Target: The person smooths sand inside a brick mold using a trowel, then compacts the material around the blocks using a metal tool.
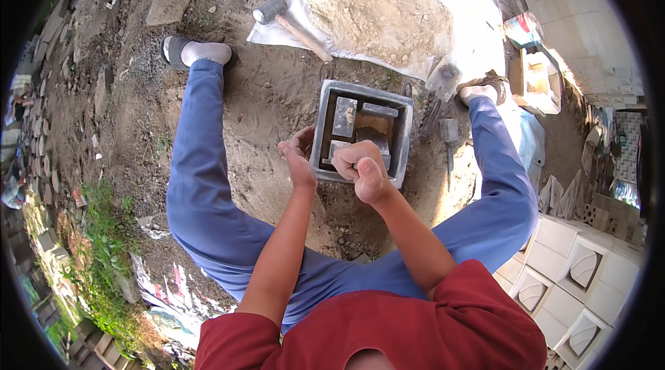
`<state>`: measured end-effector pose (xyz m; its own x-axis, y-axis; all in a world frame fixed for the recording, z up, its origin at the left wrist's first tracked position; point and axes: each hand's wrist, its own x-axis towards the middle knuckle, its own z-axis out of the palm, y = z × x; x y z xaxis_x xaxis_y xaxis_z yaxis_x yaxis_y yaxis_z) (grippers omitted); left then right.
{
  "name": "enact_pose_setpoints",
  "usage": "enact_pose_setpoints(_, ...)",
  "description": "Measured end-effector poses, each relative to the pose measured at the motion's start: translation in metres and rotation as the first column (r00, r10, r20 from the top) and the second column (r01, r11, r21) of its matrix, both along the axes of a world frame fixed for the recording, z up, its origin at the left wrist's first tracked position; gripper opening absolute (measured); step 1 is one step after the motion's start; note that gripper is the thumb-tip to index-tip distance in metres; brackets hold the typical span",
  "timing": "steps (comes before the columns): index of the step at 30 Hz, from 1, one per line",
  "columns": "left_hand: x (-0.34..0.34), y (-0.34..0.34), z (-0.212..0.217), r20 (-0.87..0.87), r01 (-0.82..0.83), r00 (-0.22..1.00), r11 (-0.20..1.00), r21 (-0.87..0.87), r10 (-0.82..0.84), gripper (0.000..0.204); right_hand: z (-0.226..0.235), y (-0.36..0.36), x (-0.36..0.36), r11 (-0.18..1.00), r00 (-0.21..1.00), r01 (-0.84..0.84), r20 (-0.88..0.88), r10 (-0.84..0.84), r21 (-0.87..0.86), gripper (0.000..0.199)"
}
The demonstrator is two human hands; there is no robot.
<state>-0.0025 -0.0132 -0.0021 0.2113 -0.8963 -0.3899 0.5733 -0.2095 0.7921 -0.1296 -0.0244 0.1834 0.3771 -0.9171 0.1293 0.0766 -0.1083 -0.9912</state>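
Note:
Between my legs a square grey metal mold (324,110) sits on the dirt. Several blocks stand inside it, among them a grey rectangular block (344,116) at the far left and a bar-shaped block (380,110) along the far side. Brown material shows between them. My left hand (299,159) is at the mold's near left wall, fingers stretched and apart, holding nothing. Above the near part of the mold, my right hand (364,169) is closed in a fist. Whatever the fist may hold is hidden, and it covers some of the inside.
Beyond the mold, a white sheet (280,34) bears a sandy heap (381,10). A hammer (271,11) lies at its left edge. To the right are a trowel (449,132) and a wooden box (516,79). Pale patterned blocks (554,242) are stacked at the lower right.

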Motion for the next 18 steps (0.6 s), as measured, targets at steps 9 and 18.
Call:
enact_pose_setpoints(9, 0.001, 0.002, -0.006, -0.058, -0.026, 0.998, 1.000, 0.001, 0.026, 0.094, 0.006, 0.008, 0.009, 0.997, 1.000, -0.025, 0.004, 0.026, -0.070, 0.075)
enact_pose_setpoints(18, 0.001, -0.003, -0.013, -0.095, -0.047, 0.994, 0.999, -0.010, 0.046, 0.097, 0.013, -0.001, 0.007, 0.996, 0.996, -0.094, 0.004, 0.094, -0.008, 0.076)
